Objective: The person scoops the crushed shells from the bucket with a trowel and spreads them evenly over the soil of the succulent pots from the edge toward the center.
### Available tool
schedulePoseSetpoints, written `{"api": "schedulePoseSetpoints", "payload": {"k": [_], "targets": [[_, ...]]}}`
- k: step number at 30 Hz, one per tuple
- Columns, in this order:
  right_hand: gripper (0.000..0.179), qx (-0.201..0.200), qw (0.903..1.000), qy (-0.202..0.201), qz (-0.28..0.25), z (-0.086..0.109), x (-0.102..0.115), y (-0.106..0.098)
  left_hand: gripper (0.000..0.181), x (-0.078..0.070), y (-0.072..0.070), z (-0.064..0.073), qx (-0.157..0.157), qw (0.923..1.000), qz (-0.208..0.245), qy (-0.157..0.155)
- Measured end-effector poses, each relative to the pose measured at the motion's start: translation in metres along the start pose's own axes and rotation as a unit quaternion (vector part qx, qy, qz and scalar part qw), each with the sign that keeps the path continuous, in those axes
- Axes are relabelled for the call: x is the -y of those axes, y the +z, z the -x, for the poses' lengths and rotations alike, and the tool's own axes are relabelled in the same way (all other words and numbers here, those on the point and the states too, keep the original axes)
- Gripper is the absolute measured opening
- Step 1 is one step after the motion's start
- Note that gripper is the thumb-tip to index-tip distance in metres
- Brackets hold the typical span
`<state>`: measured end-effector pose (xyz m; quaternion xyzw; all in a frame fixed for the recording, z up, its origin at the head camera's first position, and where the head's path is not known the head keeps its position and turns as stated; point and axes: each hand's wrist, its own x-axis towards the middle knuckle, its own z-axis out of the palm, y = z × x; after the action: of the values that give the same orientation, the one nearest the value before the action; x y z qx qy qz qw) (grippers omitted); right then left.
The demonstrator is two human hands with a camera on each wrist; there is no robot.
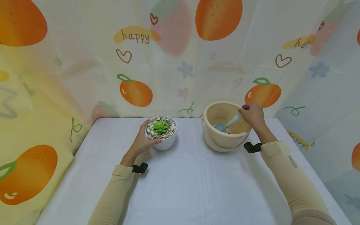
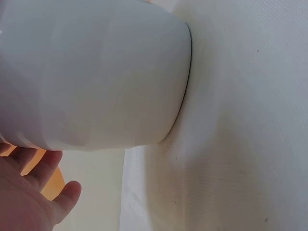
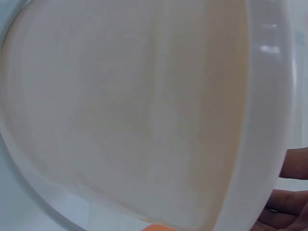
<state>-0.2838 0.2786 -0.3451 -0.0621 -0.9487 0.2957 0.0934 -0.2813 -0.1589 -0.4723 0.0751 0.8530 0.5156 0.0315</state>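
Observation:
At the back of the table, a white flower pot holds a green succulent among pale pebbles. My left hand grips this pot from the left, thumb along its front and fingers at the far side. The left wrist view shows the pot's smooth wall with its base on the cloth. To the right stands a cream bucket. Over its right rim, my right hand pinches the handle of a small blue-grey trowel, whose blade slants down inside. The bucket's wall fills the right wrist view, hiding the trowel there.
A white cloth covers the table. Behind and at both sides hangs a printed curtain with oranges and hearts, close to the table's back edge. Each wrist carries a black camera strap.

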Motion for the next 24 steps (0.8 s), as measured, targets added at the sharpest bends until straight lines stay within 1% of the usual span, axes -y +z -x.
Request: {"api": "schedulePoseSetpoints", "payload": {"k": [6,12,17,21,24], "targets": [[0.038,-0.012,0.9998,-0.008,0.011,0.006,-0.004,0.001,0.117,-0.001,0.000,-0.001,-0.002,1.0000,-0.003,0.000],[0.042,-0.007,0.9997,-0.019,0.013,0.011,-0.008,0.003,0.119,0.000,-0.002,-0.001,-0.004,0.9997,-0.022,0.003],[0.049,-0.006,0.9993,-0.036,-0.005,0.019,-0.013,0.000,0.124,0.002,-0.004,0.002,0.001,0.9999,-0.011,0.004],[0.057,-0.004,0.9985,-0.049,-0.023,0.027,-0.023,-0.003,0.123,0.002,-0.008,0.007,0.009,0.9997,-0.024,0.006],[0.063,0.008,0.9978,-0.057,-0.033,0.033,-0.033,-0.004,0.121,0.000,-0.012,0.011,0.008,0.9994,-0.031,0.014]]}}
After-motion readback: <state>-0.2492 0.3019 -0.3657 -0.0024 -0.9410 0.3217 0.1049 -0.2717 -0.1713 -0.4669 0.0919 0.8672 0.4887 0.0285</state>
